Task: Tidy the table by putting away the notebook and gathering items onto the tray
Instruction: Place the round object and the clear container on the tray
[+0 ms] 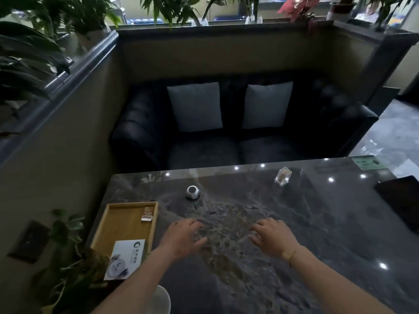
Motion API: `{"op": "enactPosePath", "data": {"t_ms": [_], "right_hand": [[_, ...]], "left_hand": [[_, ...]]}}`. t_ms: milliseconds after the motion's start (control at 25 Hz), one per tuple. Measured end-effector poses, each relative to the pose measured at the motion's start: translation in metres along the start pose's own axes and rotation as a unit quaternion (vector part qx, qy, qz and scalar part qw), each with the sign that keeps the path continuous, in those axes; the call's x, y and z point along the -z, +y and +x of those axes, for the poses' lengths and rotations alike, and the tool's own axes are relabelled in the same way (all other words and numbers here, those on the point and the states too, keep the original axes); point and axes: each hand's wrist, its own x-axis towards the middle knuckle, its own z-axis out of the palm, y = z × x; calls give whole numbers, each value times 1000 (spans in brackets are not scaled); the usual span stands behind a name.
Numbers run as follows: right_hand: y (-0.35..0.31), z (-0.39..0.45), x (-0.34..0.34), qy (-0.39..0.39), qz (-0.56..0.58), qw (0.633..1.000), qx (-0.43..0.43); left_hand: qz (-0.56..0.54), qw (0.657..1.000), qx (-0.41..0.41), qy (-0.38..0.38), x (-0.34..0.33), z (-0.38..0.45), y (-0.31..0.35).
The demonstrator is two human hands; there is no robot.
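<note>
- Head view: left hand [183, 236] and right hand [272, 236] low over the table [249, 279], just right of the tray [99, 232]; each grip spread, fingers loose, pinching nothing.
- On the tray's near end, overhanging the rim: white card [127, 257], green round logo, print too blurred to read.
- At the tray's far right corner: small packet [147, 214], label unreadable.
- Beyond the tray, apart: silver ashtray [192, 192]; farther right, clear toothpick holder [283, 176]; likely next to gather, lifted upright, set down inside the rim.
- Well right of the tray, at the table's edge: dark notebook [401, 200], probably; not put away.
</note>
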Motion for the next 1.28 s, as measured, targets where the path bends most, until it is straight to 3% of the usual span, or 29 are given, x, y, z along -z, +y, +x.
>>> {"op": "enactPosePath", "data": {"t_ms": [320, 720, 800, 1000, 1280], "right_hand": [[89, 11, -4, -2, 12, 1000, -6], [149, 84, -8, 41, 42, 985, -165], [158, 99, -8, 70, 110, 963, -236], [179, 130, -24, 119, 304, 865, -381], [202, 162, -60, 110, 371, 825, -412]], "left_hand": [[-32, 996, 84, 24, -27, 34, 25], [-79, 966, 243, 37, -30, 101, -22], [-101, 956, 271, 51, -32, 118, -36], [-164, 929, 324, 76, -43, 153, -66], [-170, 918, 346, 91, -66, 193, -79]]}}
